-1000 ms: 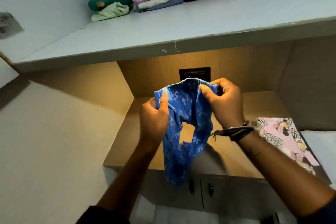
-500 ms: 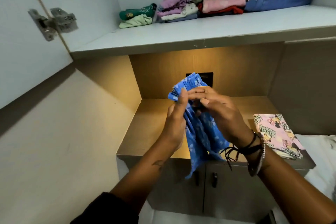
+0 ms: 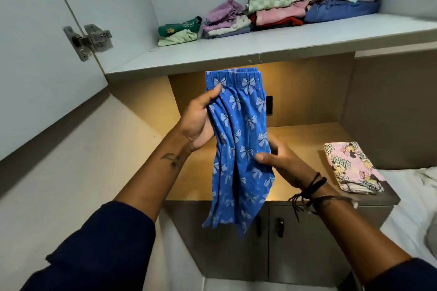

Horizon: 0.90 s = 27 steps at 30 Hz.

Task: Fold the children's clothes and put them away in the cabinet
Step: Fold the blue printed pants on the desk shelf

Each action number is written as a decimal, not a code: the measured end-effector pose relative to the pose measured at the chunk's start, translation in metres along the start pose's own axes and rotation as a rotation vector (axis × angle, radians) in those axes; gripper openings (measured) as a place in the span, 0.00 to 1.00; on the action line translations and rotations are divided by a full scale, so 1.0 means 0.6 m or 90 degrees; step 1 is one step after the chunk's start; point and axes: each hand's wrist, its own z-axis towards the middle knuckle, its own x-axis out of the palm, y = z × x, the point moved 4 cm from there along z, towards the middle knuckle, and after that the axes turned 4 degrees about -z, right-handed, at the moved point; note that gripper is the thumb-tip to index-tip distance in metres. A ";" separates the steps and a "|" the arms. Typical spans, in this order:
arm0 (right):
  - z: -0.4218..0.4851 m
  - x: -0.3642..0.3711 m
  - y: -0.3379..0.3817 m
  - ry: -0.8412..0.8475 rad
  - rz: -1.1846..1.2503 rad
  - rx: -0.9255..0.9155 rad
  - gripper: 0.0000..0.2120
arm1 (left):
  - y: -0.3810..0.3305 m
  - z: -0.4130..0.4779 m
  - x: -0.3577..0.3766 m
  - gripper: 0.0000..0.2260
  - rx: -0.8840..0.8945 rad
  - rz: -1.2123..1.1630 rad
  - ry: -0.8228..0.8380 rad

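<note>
I hold the pants (image 3: 238,139) up dead centre. They are blue with pale bows, waistband on top, legs hanging down together. My left hand (image 3: 198,123) grips their left edge just under the waistband: thumb pressed on the front, fingers curled behind the cloth. My right hand (image 3: 281,163) pinches the right edge lower down, at about 4 o'clock from the left one, thumb on the front and fingers behind; it shows a little blurred. Dark cords (image 3: 312,184) are tied round that wrist.

The pants hang in front of the counter (image 3: 307,139), which is lit warm. On it at 3 o'clock lies a folded pink garment (image 3: 352,168) with a cartoon print, well apart from the pants.

At 12 o'clock runs the white shelf (image 3: 283,42), and on it, toward 1 o'clock, stand folded piles (image 3: 276,15) — green at the left end, then lilac, pink over red, blue at the right, with a loose flowered piece on top. At 10 o'clock is the open door (image 3: 28,66) with its hinge (image 3: 87,41). At 6 o'clock, under the counter, two grey doors (image 3: 307,243) are closed, their dark handles (image 3: 280,227) side by side. White bedding (image 3: 416,208) shows at 4 o'clock.
</note>
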 end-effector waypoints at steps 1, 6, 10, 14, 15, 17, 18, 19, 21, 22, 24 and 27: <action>-0.003 0.007 -0.009 0.017 0.005 0.025 0.28 | -0.001 0.002 -0.001 0.17 -0.006 -0.018 0.009; -0.008 0.010 -0.073 0.034 0.131 0.068 0.23 | -0.003 0.012 -0.003 0.20 -0.043 -0.113 0.095; -0.013 -0.006 -0.104 0.082 0.234 0.117 0.24 | 0.002 0.025 -0.007 0.22 -0.044 -0.193 0.148; -0.018 -0.016 -0.126 0.175 0.290 0.147 0.27 | 0.017 0.049 -0.015 0.23 -0.027 -0.240 0.123; -0.022 -0.016 -0.130 0.191 0.301 0.158 0.29 | 0.021 0.054 -0.012 0.23 -0.026 -0.247 0.118; -0.023 -0.012 -0.140 0.202 0.265 0.162 0.29 | 0.027 0.066 -0.004 0.23 -0.030 -0.254 0.113; -0.022 -0.013 -0.146 0.181 0.229 0.160 0.27 | 0.029 0.073 0.000 0.22 -0.033 -0.253 0.110; -0.021 -0.017 -0.152 0.149 0.207 0.159 0.26 | 0.030 0.079 0.002 0.22 -0.033 -0.247 0.104; -0.021 -0.030 -0.158 0.046 0.220 0.167 0.18 | 0.028 0.085 0.000 0.22 -0.024 -0.232 0.092; -0.023 -0.039 -0.156 0.003 0.258 0.172 0.11 | 0.028 0.086 -0.001 0.22 -0.018 -0.227 0.090; -0.028 -0.058 -0.156 -0.058 0.341 0.191 0.12 | 0.029 0.086 -0.002 0.22 -0.004 -0.221 0.091; -0.038 -0.086 -0.163 -0.096 0.434 0.228 0.13 | 0.034 0.081 0.001 0.22 0.013 -0.204 0.076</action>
